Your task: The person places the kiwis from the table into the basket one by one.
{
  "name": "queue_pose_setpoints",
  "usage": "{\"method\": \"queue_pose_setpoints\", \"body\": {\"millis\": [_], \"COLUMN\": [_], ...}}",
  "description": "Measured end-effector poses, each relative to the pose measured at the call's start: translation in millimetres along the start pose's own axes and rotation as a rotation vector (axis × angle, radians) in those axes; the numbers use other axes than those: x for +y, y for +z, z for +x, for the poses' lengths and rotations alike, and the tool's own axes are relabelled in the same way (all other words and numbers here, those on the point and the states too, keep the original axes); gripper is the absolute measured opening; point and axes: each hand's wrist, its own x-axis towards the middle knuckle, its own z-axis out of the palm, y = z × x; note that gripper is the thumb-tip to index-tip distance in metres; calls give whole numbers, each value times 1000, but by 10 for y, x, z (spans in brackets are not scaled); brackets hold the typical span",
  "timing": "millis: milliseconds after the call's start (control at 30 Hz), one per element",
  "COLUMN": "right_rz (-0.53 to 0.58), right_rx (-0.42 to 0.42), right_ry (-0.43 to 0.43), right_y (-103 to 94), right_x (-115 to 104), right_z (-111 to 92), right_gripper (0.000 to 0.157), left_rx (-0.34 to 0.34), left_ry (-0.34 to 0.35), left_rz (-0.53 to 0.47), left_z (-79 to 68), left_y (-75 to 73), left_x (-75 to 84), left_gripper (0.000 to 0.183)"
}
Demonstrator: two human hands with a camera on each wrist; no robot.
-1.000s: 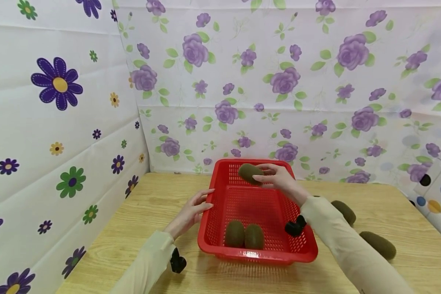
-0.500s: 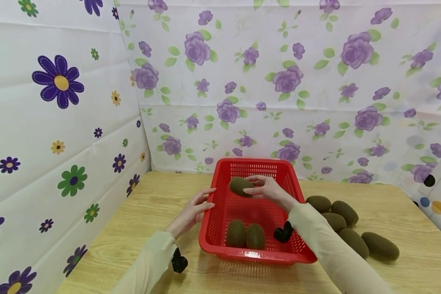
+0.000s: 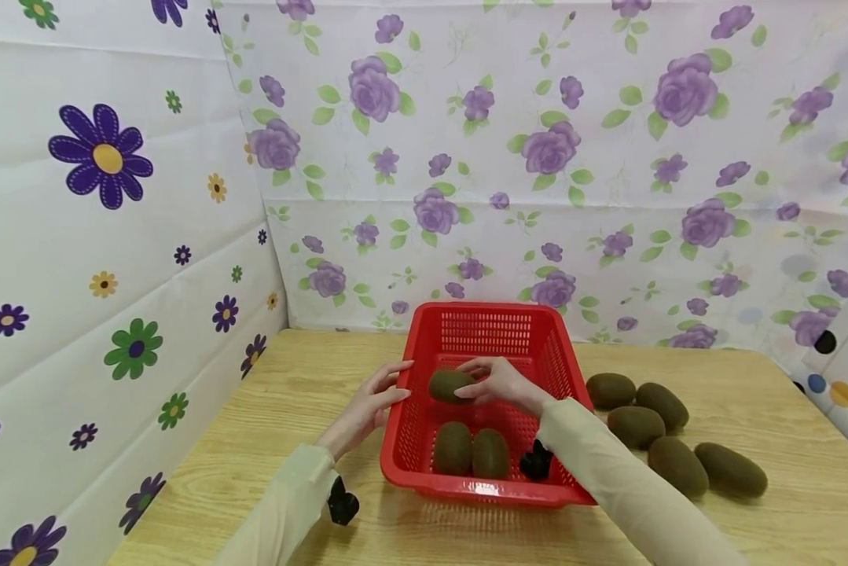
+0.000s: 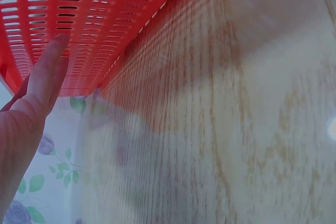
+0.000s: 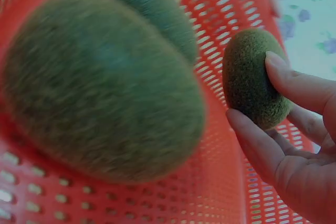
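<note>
My right hand (image 3: 501, 384) pinches a brown, fuzzy kiwi (image 3: 450, 386) between thumb and fingers, inside the red plastic basket (image 3: 483, 489). In the right wrist view the same kiwi (image 5: 252, 77) is held by its side; whether it touches the basket floor I cannot tell. Two more kiwis lie side by side at the near end of the basket, a left one (image 3: 453, 449) and a right one (image 3: 490, 453). At the basket's left rim, my left hand (image 3: 367, 405) rests with fairly straight fingers. The left wrist view has its fingers (image 4: 48, 72) against the slotted outer wall.
Several loose kiwis (image 3: 636, 427) lie on the wooden table (image 3: 310, 369) to the right of the basket, beside my right forearm. Flowered cloth (image 3: 480, 165) hangs behind the table and along its left side.
My right hand has carried the kiwi down and to the left, from above the basket's far end to inside it. My left hand stays at the left rim.
</note>
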Motion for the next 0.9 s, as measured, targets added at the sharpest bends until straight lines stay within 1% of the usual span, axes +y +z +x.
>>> {"method": "queue_pose_setpoints", "body": {"millis": [200,433,667,900], "right_rz": [-113,-148,-188,-241], "right_rx": [-3,0,0,-30], "right_ry": [-24,-53,-60,-82], "right_y": [77,119,140,130], "right_x": [72,132,166,189], "right_z": [19,18,5,34], "right_gripper": [40,40,40,39], "left_rx": [-2,3,1,13], "left_ry": [-1,-9,-16,3], "left_rz": [7,13,10,6], "left_z": [-10,-9,-4,-2], "left_y": [-7,4,6,14], "left_x": [2,6,-1,0], "left_gripper": [50,50,51,49]}}
